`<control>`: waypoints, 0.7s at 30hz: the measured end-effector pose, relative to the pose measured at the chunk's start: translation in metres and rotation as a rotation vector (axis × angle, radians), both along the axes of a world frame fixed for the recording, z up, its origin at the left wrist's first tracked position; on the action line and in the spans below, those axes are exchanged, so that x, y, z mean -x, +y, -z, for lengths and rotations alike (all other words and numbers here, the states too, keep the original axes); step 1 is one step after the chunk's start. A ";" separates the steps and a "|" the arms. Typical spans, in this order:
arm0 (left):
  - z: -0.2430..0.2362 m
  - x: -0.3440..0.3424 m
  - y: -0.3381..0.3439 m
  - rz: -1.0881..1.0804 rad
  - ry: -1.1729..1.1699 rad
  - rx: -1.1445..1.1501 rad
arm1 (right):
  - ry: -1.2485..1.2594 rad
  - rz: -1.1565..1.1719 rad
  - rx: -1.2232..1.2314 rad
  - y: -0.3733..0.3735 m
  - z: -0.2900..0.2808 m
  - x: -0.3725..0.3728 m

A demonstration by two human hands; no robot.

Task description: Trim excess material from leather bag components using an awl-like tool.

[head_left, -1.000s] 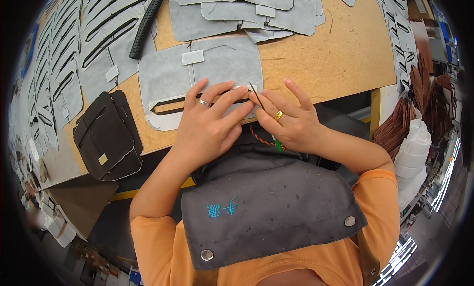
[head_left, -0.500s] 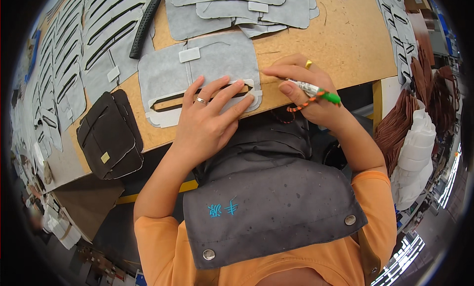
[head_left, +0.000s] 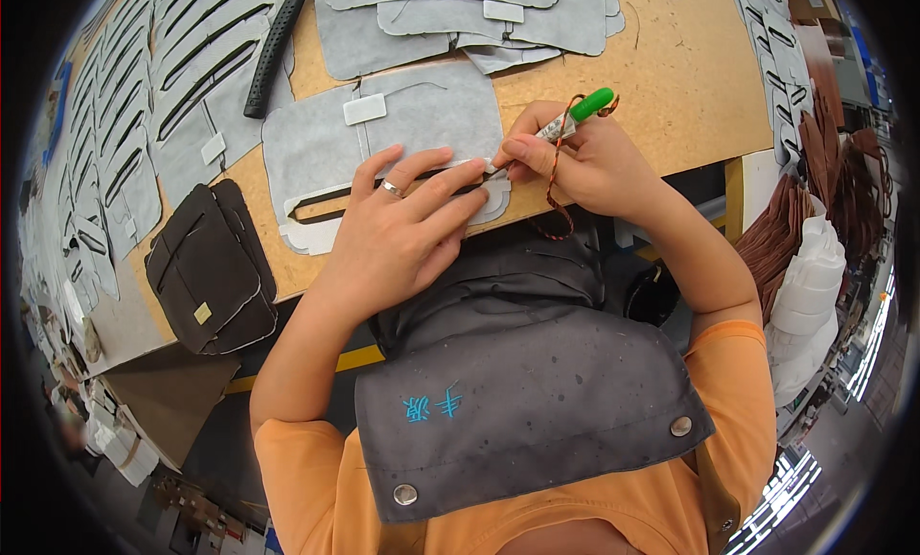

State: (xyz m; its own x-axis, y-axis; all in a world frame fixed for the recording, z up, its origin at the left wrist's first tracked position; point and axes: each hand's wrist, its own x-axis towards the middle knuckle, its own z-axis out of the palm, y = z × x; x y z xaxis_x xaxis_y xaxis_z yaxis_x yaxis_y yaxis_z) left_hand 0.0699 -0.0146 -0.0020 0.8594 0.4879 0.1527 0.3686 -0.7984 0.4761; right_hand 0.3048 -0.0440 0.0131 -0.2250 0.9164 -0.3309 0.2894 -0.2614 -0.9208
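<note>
A grey fabric panel (head_left: 426, 119) lies near the table's front edge, with a long narrow slot framed in white strip along its near side. My left hand (head_left: 398, 224) presses flat on it, fingers spread across the slot. At the slot's right end, my right hand (head_left: 599, 167) grips a pen-shaped tool (head_left: 590, 105) with a white body and a green end pointing up and away. The fingers partly hide its working tip, which is down at the panel. An orange-and-black cord (head_left: 553, 172) hangs from the tool past my right thumb.
More grey panels (head_left: 412, 47) are piled at the far side, and slotted ones (head_left: 206, 85) cover the table's left. A black textured handle (head_left: 274, 57) rests among them. Dark brown pouch-like pieces (head_left: 206, 267) sit at the front left edge. Brown bundled material (head_left: 771, 215) hangs at right.
My right hand has moved left onto the slot's right end. The tool has swung so its green end points up instead of toward the lower right. The panel has shifted slightly left.
</note>
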 end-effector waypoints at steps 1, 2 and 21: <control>0.001 0.000 0.000 0.012 0.005 -0.007 | -0.042 -0.027 -0.031 0.001 0.000 0.000; 0.002 0.000 0.001 0.014 0.003 -0.004 | -0.084 -0.054 -0.062 0.002 -0.001 0.000; 0.003 0.002 0.002 -0.055 -0.079 0.148 | -0.031 0.224 -0.546 -0.052 0.018 0.007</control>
State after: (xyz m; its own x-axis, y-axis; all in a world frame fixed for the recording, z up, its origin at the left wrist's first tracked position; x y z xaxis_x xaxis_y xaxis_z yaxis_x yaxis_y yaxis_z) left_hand 0.0680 -0.0127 -0.0049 0.8188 0.5564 0.1413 0.3670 -0.6967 0.6164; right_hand 0.2982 -0.0956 -0.0049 -0.0045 0.9801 0.1984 0.3104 0.1900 -0.9314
